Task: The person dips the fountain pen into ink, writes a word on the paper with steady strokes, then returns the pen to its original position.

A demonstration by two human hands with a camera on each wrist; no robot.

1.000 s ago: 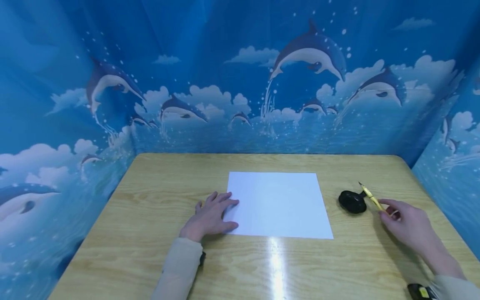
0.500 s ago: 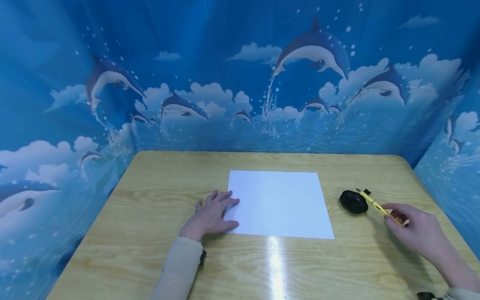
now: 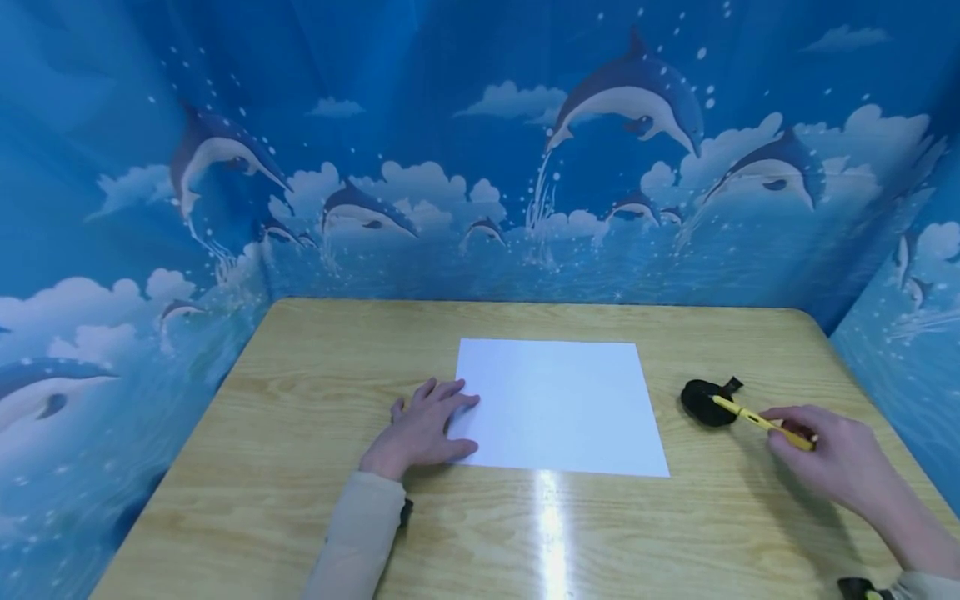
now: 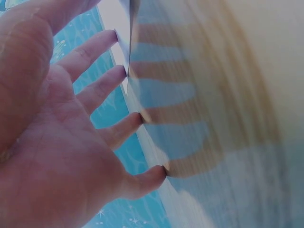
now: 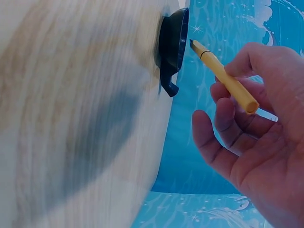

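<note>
While the right hand (image 3: pixel 832 454) pinches a yellow pen (image 3: pixel 757 419) between thumb and fingers, the pen's dark tip points down toward the black dish (image 5: pixel 171 45), just above its opening and apart from the rim. The dish, a shallow bowl with a short handle jutting from one side, sits on the wooden table (image 3: pixel 247 508), right of the white paper (image 3: pixel 562 408). Its inside looks uniformly black, so whether it holds liquid is hard to say. The left hand (image 3: pixel 420 429), fingers spread and gripping nothing, rests at the paper's left edge.
</note>
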